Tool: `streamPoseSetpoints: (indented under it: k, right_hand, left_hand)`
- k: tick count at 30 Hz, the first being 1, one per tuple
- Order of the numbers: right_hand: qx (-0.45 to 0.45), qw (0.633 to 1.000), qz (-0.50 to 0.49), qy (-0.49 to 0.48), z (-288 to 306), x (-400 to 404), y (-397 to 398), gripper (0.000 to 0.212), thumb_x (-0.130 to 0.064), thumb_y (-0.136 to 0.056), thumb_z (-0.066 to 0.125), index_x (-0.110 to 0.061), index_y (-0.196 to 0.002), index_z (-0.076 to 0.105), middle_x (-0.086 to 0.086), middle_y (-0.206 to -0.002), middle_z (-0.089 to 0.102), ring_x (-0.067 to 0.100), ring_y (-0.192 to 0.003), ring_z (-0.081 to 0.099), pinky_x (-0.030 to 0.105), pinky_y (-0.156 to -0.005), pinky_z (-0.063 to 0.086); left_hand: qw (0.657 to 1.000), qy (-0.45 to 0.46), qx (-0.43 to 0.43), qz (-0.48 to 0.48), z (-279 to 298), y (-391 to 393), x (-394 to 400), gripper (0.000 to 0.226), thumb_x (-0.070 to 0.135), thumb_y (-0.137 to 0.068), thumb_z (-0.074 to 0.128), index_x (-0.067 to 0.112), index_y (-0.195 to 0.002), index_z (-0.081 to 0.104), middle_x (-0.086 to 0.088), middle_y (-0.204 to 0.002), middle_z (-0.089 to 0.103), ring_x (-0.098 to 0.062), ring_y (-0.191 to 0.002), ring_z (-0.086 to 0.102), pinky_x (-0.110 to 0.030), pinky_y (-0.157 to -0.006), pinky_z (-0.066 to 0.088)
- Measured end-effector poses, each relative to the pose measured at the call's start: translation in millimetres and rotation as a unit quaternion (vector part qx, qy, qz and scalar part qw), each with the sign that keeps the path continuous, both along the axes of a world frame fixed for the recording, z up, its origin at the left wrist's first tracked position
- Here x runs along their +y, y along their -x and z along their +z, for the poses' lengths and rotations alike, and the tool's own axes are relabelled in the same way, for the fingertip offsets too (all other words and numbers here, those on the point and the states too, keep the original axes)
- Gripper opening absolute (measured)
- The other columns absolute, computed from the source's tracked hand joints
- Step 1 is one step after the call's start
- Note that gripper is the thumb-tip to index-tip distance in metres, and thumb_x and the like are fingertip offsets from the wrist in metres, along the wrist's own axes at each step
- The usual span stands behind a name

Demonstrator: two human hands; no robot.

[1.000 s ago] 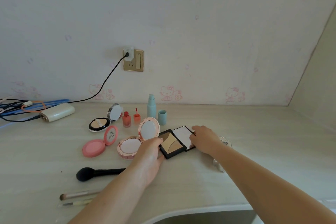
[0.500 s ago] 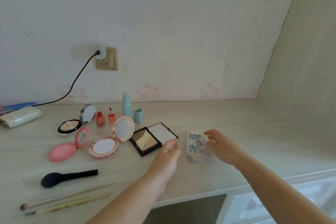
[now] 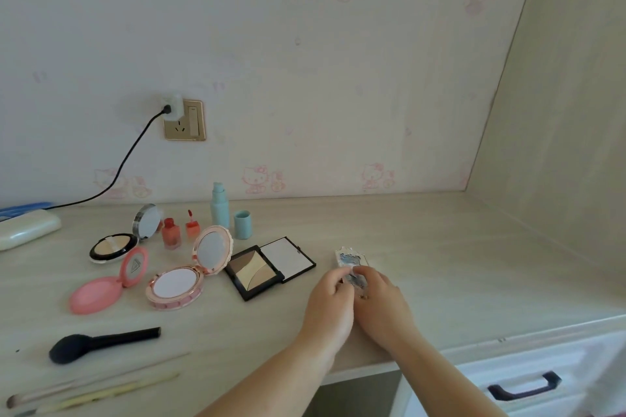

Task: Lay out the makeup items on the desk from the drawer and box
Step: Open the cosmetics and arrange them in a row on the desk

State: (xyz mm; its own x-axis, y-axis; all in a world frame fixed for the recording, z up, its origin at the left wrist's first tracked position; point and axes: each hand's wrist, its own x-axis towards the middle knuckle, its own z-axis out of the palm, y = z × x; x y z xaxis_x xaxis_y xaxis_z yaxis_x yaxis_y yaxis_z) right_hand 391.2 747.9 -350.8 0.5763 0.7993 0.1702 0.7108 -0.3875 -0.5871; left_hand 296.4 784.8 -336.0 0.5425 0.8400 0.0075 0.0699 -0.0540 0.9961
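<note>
Both hands moved onto silver palette (image 3: pixel 350 259): L hand (image 3: pixel 330 298), R hand (image 3: pixel 381 301) pinching it.

Cartoon-cat wallpaper (image 3: pixel 305 61) backs a pale wooden desk (image 3: pixel 423 247) in daylight.

Left of the grips: black palette (image 3: pixel 269 267) showing brown and cream pans; pink compact (image 3: pixel 108 284); rose-gold compact (image 3: pixel 189 272); two red bottles (image 3: pixel 171 233); pale blue bottle (image 3: pixel 219 206). Between the grips: silver-blue ornate case (image 3: pixel 350 259). Bench (image 3: pixel 440 247) showing pale woodgrain.

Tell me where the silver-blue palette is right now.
Head view, right of centre on the desk: the silver-blue palette lies right of the black palette, under both hands' fingertips.
</note>
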Motion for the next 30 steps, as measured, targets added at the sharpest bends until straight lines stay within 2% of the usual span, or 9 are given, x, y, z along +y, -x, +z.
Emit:
streamPoseSetpoints:
  k: [3,5,7,9,12,20,24,27,30]
  right_hand:
    - [0.029,0.999,-0.017,-0.029,-4,-2,0,0.048,-0.038,-0.086,0.052,-0.03,-0.132,0.042,-0.005,-0.136,0.047,0.019,-0.116,0.049,0.029,-0.09,0.039]
    - [0.052,0.997,-0.033,-0.051,-5,-3,-1,0.046,-0.043,-0.086,0.055,-0.031,-0.13,0.044,-0.006,-0.132,0.048,0.016,-0.112,0.052,0.026,-0.082,0.038]
    - [0.104,0.989,-0.034,-0.1,-4,-5,-2,0.04,-0.044,-0.086,0.057,-0.033,-0.124,0.048,-0.01,-0.122,0.054,0.008,-0.102,0.055,0.023,-0.077,0.039]
    - [0.198,0.964,-0.008,-0.175,-1,-11,-4,0.028,-0.037,-0.087,0.057,-0.036,-0.115,0.052,-0.014,-0.112,0.063,0.002,-0.1,0.058,0.02,-0.076,0.041]
    - [0.303,0.916,0.058,-0.256,0,-23,-3,0.024,-0.027,-0.09,0.053,-0.036,-0.112,0.056,-0.015,-0.108,0.068,0.001,-0.107,0.059,0.02,-0.086,0.042]
    - [0.319,0.897,0.115,-0.284,4,-32,-1,0.038,-0.028,-0.08,0.045,-0.028,-0.115,0.061,-0.013,-0.111,0.067,0.001,-0.108,0.058,0.008,-0.08,0.043]
    - [0.318,0.892,0.118,-0.299,1,-31,-3,0.027,-0.031,-0.087,0.056,-0.029,-0.114,0.061,-0.01,-0.109,0.069,0.005,-0.105,0.061,0.015,-0.08,0.046]
    - [0.332,0.883,0.112,-0.312,0,-29,-4,0.032,-0.033,-0.084,0.059,-0.023,-0.114,0.061,-0.002,-0.104,0.071,0.012,-0.099,0.066,0.019,-0.075,0.051]
    - [0.332,0.882,0.108,-0.317,-2,-28,-7,0.031,-0.028,-0.087,0.058,-0.021,-0.117,0.061,-0.001,-0.105,0.072,0.014,-0.099,0.067,0.02,-0.074,0.052]
  left_hand:
    - [0.998,0.028,-0.043,0.024,-2,2,-5,0.036,0.008,-0.094,0.038,0.027,-0.111,0.062,0.016,-0.113,0.059,0.0,-0.109,0.052,-0.02,-0.099,0.038]
    - [0.993,0.072,-0.079,0.042,-4,1,-7,0.033,0.007,-0.094,0.04,0.025,-0.105,0.065,0.01,-0.113,0.064,-0.006,-0.11,0.057,-0.031,-0.103,0.043]
    - [0.981,0.128,-0.135,0.058,-4,0,-6,0.025,0.008,-0.094,0.046,0.021,-0.103,0.065,0.0,-0.112,0.068,-0.011,-0.105,0.064,-0.036,-0.097,0.05]
    - [0.965,0.178,-0.187,0.052,-3,-2,-5,0.02,0.012,-0.094,0.05,0.02,-0.107,0.063,-0.004,-0.111,0.069,-0.015,-0.104,0.066,-0.037,-0.089,0.055]
    - [0.963,0.186,-0.195,-0.006,-1,-3,-6,0.021,0.022,-0.095,0.053,0.025,-0.111,0.066,0.006,-0.108,0.072,-0.008,-0.104,0.066,-0.034,-0.083,0.055]
    - [0.95,0.194,-0.227,-0.094,9,-6,-14,0.024,0.031,-0.096,0.051,0.03,-0.114,0.067,-0.002,-0.117,0.069,-0.019,-0.112,0.063,-0.036,-0.086,0.054]
    - [0.959,0.164,-0.212,-0.094,9,-8,-14,0.021,0.032,-0.095,0.052,0.033,-0.108,0.069,0.0,-0.108,0.072,-0.015,-0.103,0.068,-0.031,-0.078,0.055]
    - [0.966,0.147,-0.201,-0.076,10,-11,-15,0.018,0.03,-0.093,0.055,0.031,-0.099,0.072,-0.002,-0.098,0.075,-0.013,-0.087,0.071,-0.026,-0.067,0.053]
    - [0.964,0.159,-0.202,-0.065,12,-12,-15,0.017,0.03,-0.092,0.057,0.028,-0.095,0.073,-0.003,-0.093,0.075,-0.014,-0.082,0.071,-0.027,-0.065,0.052]
